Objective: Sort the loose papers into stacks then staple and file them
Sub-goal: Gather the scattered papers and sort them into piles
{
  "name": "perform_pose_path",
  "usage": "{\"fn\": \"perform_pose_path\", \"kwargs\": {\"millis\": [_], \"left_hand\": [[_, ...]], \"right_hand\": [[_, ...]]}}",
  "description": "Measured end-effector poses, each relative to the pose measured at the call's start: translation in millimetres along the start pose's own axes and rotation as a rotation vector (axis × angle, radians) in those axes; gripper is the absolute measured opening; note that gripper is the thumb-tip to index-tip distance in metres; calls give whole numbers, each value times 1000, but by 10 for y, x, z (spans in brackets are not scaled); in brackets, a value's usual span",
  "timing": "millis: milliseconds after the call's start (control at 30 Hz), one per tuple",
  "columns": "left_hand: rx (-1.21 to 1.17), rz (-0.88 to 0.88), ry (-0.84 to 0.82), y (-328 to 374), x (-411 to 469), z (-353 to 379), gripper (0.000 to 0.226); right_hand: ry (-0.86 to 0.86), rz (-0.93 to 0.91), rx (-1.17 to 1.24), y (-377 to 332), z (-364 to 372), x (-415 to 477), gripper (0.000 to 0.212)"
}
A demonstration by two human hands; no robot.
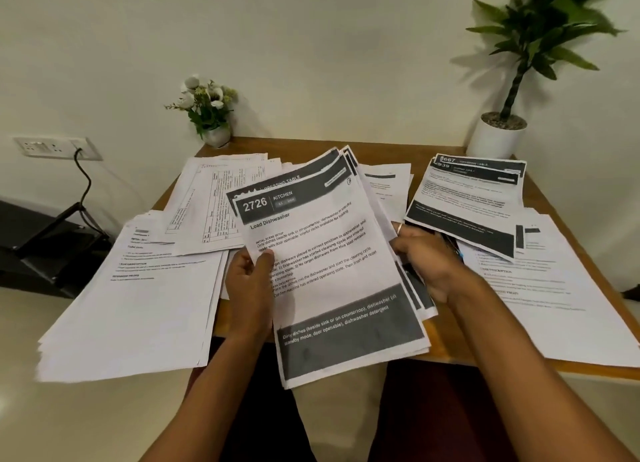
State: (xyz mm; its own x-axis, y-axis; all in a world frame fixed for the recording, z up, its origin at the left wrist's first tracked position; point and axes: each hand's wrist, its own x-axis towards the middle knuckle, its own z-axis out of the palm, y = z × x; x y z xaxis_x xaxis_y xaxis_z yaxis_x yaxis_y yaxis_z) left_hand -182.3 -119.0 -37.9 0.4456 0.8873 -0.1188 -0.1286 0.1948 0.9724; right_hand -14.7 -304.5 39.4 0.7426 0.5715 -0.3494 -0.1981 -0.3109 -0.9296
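Two bare forearms reach in from the bottom edge and meet at a bundle of papers [332, 264], held tilted above the near edge of the table [450, 347], its lower end hanging over the person's lap. The left hand [249, 278] grips the bundle's left edge, thumb pressed on the top sheet and fingers curled behind it. The right hand [426, 257], with a ring on one finger, holds the right edge, its fingers curled in among the fanned sheets at the back. The top sheet has a dark header reading "2726 KITCHEN", the title "Load Dishwasher" and a dark band across the bottom. More sheets with the same dark header fan out behind it.

The rest of the papers lie on the wooden table in separate piles. A thick left stack [138, 305] of plain text pages overhangs the near left corner. Behind it lies a stack of forms [214, 201] printed with ruled tables. Far right sits a dark-header stack [467, 198], partly overlapping a right stack [554, 288] of plain text pages. A few more sheets [384, 184] lie at the back, behind the held bundle.

A small pot of white flowers [213, 115] stands at the back left corner and a tall green plant [502, 139] in a white pot at the back right. A wall socket [55, 148] with a black cable [83, 184] sits left.
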Motion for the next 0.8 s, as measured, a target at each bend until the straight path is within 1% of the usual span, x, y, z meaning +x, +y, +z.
{"fn": "perform_pose_path", "kwargs": {"millis": [67,133,200,233,300,333,367,467,500,633,700,800], "left_hand": [[2,-51,9,4,39,-5,11],[2,-63,16,27,56,1,4],[38,-42,24,34,45,17,1],[58,-26,27,35,31,32,3],[109,26,35,73,-9,105,7],[134,55,32,112,-27,159,11],[149,77,6,160,-38,221,14],[206,90,-150,283,-33,388,24],[273,101,-175,287,-20,411,28],[790,197,-195,72,15,346,42],[928,199,-193,-33,-24,334,55],[1072,196,-159,-58,-77,417,75]], "right_hand": [[-26,13,45,75,0,42,30],[-134,37,174,119,4,52,29],[-234,40,244,124,-17,43,38],[-260,17,207,114,-33,35,41],[-241,-58,28,90,-91,22,36],[-200,-85,-67,83,-141,34,34],[-155,-92,-126,80,-220,65,36],[-3,-74,-138,-10,-537,138,42],[64,-80,-119,-36,-692,197,45],[371,-70,-64,2,-1427,601,44],[460,-58,-47,39,-1719,778,44],[529,-70,-82,-8,-1954,898,55]]}}
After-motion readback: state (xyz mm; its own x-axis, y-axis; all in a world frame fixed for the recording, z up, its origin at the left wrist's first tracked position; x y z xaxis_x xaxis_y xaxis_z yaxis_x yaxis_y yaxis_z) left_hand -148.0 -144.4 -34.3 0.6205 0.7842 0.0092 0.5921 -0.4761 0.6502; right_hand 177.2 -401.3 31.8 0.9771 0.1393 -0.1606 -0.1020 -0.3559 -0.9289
